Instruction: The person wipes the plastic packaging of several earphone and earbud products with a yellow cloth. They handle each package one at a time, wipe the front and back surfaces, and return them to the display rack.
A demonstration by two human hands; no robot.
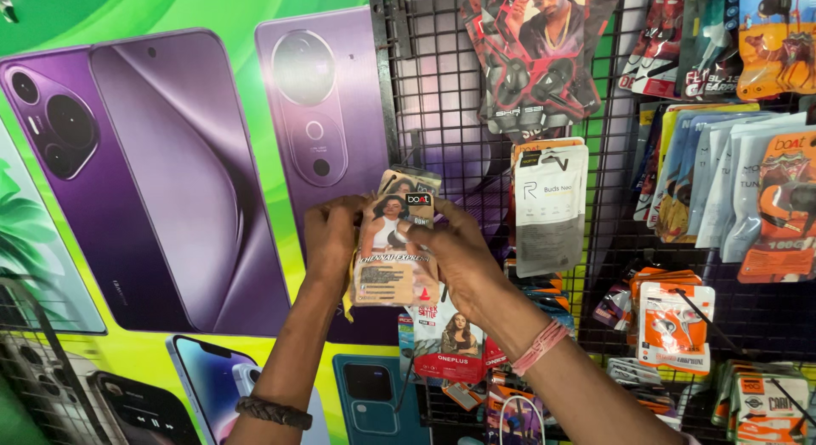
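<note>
Both forearms rise from the bottom edge, one wearing a dark braided wristband (274, 412), the other a pink thread band (539, 345). Up at the black wire display rack's (425, 88) left edge, the left hand (330, 239) grips the side of a small stack of flat tan plastic earphone packets (395, 245), fingers curled behind, while the right hand (455, 254) pinches its front face, seemingly to keep the stack squared and lifted off the grid. Just right hangs a white pouch (551, 207); an orange-and-white packet (676, 324) sits lower right. Packets crowd that side, while the purple phone poster (170, 173) leftward leaves flat, unobstructed room.
</note>
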